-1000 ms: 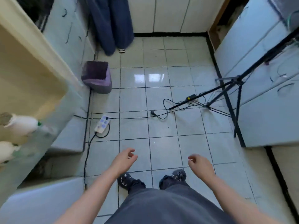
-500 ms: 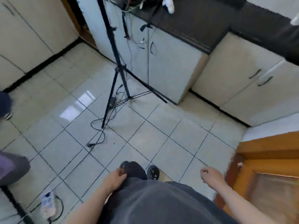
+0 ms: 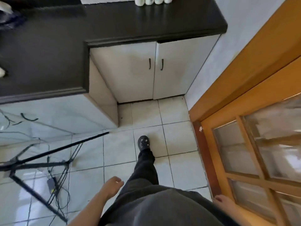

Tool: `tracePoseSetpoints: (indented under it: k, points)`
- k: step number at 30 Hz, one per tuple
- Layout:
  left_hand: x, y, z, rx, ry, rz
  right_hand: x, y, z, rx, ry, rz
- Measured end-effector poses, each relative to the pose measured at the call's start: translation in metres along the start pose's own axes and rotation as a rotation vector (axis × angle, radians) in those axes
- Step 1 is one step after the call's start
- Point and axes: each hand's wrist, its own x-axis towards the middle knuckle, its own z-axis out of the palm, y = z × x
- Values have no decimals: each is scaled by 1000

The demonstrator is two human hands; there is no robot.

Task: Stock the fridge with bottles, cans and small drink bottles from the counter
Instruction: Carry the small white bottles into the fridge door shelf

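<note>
The left hand (image 3: 112, 186) hangs well short of the long black-topped desk (image 3: 146, 22), its fingers loosely curled and holding nothing. The right hand (image 3: 224, 202) is just as far back from the desk and half hidden behind a grey shirt, so I cannot tell how its fingers lie or whether they hold anything. Nearer the desk, a black laced shoe (image 3: 143, 142) stands on the pale tiled floor (image 3: 146, 115). A black metal tripod stand (image 3: 65, 146) spreads its legs below the desk's left stretch, with loose cables around it. An orange wooden door with frosted glass panes (image 3: 244, 88) stands to the right of the desk. Two white cabinet doors with dark handles (image 3: 130, 70) close the space under the desk's right end. A row of four small white drink bottles (image 3: 151, 1) stands at the desk's far edge, above that cabinet, with only their lower parts in view.
</note>
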Motion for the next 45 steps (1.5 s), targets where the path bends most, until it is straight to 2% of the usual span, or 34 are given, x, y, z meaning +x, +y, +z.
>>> tracePoseSetpoints:
  k: [4, 7, 9, 12, 15, 20, 22, 24, 30, 33, 35, 41, 45]
  points:
    - [37, 114, -75, 78, 42, 116, 21, -51, -62, 131, 62, 88]
    - [55, 192, -127, 91, 90, 252, 44, -114, -106, 255, 203, 35]
    - [68, 233, -156, 137, 109, 320, 61, -158, -129, 268, 235, -41]
    - [87, 273, -182, 226, 98, 280, 78, -213, -156, 294, 223, -162]
    - [105, 294, -190, 193, 78, 204, 94, -250, -173, 275, 191, -232]
    - [119, 328, -177, 186, 38, 126, 146, -270, -224, 23, 44, -263]
    - [118, 349, -169, 86, 48, 122, 170, -285, -265, -44, 67, -267]
    - [115, 376, -168, -88, 135, 137, 187, -313, -308, -7, 149, -319]
    - [96, 476, -211, -420, 428, 289, 182, -448, -404, 226, 349, -788]
    - [83, 515, -243, -572, 548, 378, 163, -508, -431, 408, 437, -943]
    - [77, 533, -265, -628, 609, 430, 156, -542, -445, 457, 458, -998]
    - [81, 564, -333, -742, 788, 550, 154, -624, -476, 408, 501, -1089]
    - [96, 596, -390, -725, 880, 603, 155, -672, -493, 325, 548, -1094]
